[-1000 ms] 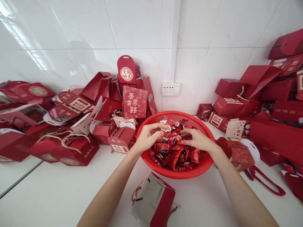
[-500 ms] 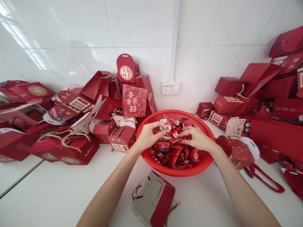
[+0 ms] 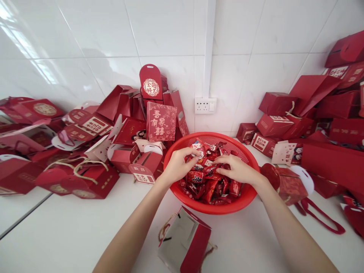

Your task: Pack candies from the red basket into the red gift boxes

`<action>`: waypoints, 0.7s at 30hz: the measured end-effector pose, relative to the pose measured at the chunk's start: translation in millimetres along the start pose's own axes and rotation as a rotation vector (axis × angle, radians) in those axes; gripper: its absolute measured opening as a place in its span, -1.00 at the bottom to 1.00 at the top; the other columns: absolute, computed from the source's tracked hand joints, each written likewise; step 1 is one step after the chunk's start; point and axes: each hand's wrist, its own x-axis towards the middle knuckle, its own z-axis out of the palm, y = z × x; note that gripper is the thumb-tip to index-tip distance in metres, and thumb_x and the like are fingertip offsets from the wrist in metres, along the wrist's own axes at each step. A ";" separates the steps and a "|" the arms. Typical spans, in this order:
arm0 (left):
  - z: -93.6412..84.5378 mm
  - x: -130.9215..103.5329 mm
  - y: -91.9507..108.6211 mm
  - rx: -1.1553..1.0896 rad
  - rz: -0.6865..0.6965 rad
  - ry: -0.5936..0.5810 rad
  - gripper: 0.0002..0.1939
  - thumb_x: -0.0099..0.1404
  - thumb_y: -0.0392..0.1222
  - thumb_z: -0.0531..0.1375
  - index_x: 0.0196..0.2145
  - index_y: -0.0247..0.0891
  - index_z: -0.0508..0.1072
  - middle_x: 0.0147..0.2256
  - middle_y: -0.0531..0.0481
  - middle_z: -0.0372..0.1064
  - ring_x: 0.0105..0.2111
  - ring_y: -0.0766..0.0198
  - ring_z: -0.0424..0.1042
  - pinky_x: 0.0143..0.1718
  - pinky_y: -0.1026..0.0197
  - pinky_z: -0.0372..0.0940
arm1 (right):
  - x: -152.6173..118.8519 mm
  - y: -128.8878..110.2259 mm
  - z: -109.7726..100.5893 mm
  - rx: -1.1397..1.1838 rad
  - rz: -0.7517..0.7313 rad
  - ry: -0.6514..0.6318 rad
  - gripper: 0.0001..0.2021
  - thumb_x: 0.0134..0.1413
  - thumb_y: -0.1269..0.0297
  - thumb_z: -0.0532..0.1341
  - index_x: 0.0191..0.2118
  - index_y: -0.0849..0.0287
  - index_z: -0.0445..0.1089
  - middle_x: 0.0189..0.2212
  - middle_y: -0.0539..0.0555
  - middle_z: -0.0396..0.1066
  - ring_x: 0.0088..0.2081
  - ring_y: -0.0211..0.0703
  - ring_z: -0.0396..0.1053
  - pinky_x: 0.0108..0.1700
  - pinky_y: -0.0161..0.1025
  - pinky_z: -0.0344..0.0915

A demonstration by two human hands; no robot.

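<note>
A red plastic basket in front of me is filled with small red-wrapped candies. My left hand reaches over its left side, thumb and fingertips closed on a wrapped candy with white on its wrapper. From the right, my right hand is at the candies, its fingers and thumb apart, with nothing visible between them. Nearer to me, between my forearms, an opened red gift box with rope handles lies tilted, its pale inside showing. Neither hand touches this box.
Red gift boxes crowd the left of the white table and the back by the tiled wall. More red boxes are stacked at right. A red ribbon loop lies beside them. A wall socket is behind the basket.
My right hand has shifted slightly left over the candies. The left hand stays almost in place, and the basket and opened box look nearly unmoved.
</note>
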 end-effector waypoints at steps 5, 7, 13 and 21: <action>0.4 -0.5 1.7 0.038 0.015 -0.011 -0.85 0.30 -0.30 0.21 -0.27 -0.24 0.61 -0.23 -0.04 0.64 -0.19 0.18 0.60 -0.06 0.20 0.46 | -0.5 -5.5 -2.1 0.021 -0.086 -0.146 -0.80 0.22 0.36 0.20 -0.19 0.14 0.60 -0.13 0.13 0.62 -0.09 -0.01 0.54 0.03 -0.11 0.41; -0.2 -0.5 2.2 0.054 0.022 -0.007 -0.85 0.30 -0.31 0.21 -0.27 -0.23 0.61 -0.23 -0.04 0.64 -0.19 0.18 0.60 -0.06 0.20 0.46 | -0.7 -7.3 -3.5 0.042 -0.063 -0.114 -0.83 0.18 0.37 0.23 -0.24 0.15 0.60 -0.12 0.13 0.61 -0.10 -0.01 0.54 0.03 -0.09 0.40; -1.2 -0.9 2.5 0.120 0.000 -0.007 -0.82 0.30 -0.31 0.21 -0.26 -0.22 0.65 -0.21 -0.06 0.65 -0.19 0.15 0.61 -0.05 0.17 0.45 | -1.0 -8.5 -9.4 0.236 -0.003 0.033 -0.83 0.07 0.32 0.31 -0.23 0.12 0.64 -0.12 0.13 0.62 -0.05 0.03 0.55 0.08 -0.02 0.40; -2.3 -0.9 10.3 0.014 -0.076 -0.111 -0.62 0.31 0.05 0.30 -0.07 -0.26 0.65 -0.05 -0.15 0.62 -0.05 0.02 0.58 0.05 0.09 0.40 | -5.9 -24.7 -20.5 0.577 -0.036 0.090 -0.82 0.00 0.20 0.42 -0.24 0.09 0.66 -0.17 0.09 0.62 -0.16 -0.04 0.58 -0.06 -0.10 0.51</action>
